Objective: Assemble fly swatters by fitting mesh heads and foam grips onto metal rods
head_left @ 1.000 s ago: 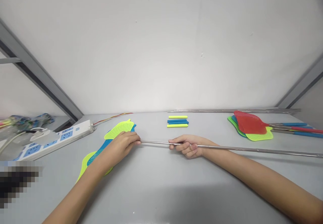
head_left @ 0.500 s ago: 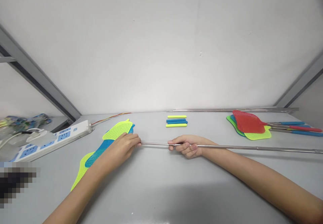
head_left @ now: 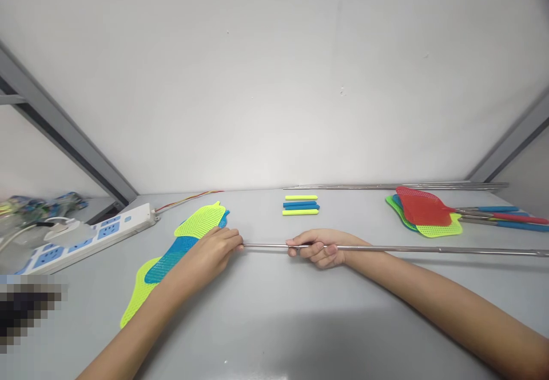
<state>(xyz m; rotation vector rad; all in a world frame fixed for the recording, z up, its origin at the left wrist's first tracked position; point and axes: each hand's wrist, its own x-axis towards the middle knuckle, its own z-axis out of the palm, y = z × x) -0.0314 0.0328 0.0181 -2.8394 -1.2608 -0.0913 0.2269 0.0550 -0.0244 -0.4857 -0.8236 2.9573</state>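
While the left hand (head_left: 217, 251) pinches the thin portion of a metal rod (head_left: 407, 249) between its fingertips, the right hand (head_left: 317, 248) curls its fingers around the shaft. The rod runs crosswise over the grey table (head_left: 278, 317). Mesh swatter heads (head_left: 174, 257) lie near the left hand; coloured grips (head_left: 300, 204) lie beyond the rod.
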